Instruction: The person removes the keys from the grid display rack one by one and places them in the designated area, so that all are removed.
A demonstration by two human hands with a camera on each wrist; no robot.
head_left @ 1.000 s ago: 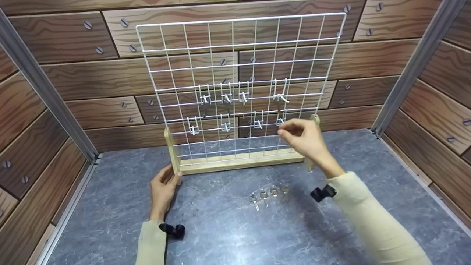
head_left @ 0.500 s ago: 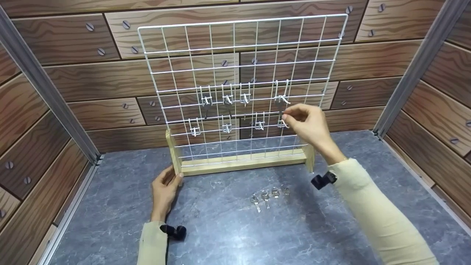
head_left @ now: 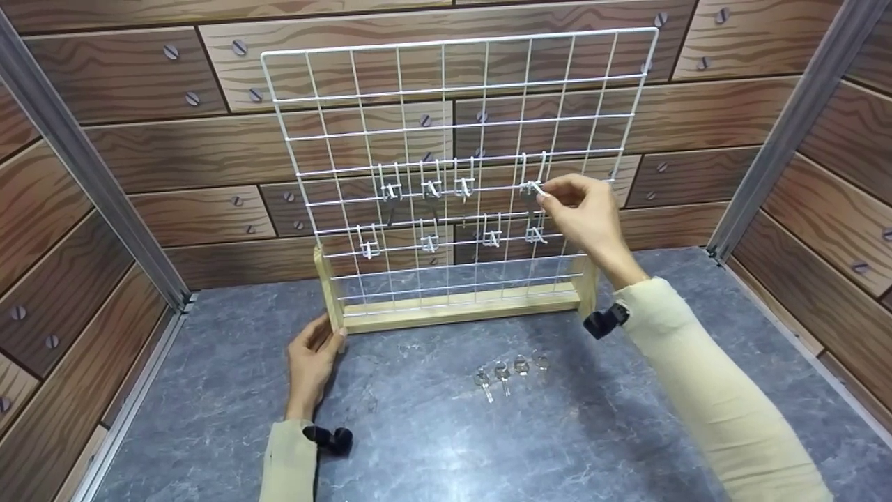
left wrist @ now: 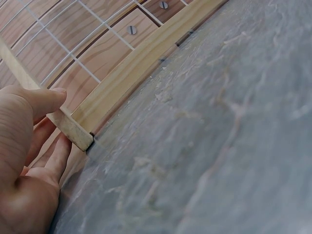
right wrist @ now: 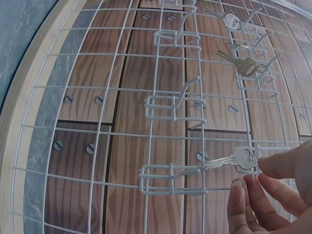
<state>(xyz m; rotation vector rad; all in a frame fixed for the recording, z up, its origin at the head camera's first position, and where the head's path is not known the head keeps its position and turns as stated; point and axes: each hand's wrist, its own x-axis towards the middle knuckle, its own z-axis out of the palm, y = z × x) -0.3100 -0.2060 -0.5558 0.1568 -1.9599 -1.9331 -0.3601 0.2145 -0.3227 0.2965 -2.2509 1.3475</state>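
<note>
The desk (head_left: 418, 432) lies beneath both hands, bearing a wire grid (head_left: 443, 127); its wooden stand (head_left: 460, 312) is gripped at one end by the left hand (head_left: 313, 359), thumb and fingers on opposite faces, likely to steady it. The right hand (head_left: 589, 213) curls beside a hook (head_left: 532, 187), fingertips close together against the head of a key (right wrist: 243, 158); whether they pinch it, I cannot tell. Four loose keys (head_left: 502, 371) lie below those fingers, seemingly spaced for easy picking.

My head camera looks forward and down, rack (head_left: 460, 316) upper centre; close up, my left wrist camera (head_left: 339, 440) faces its foot (left wrist: 71, 128) at left, my right wrist camera (head_left: 603, 321) its hooks (right wrist: 174, 108); all share the grid (head_left: 443, 127).
</note>
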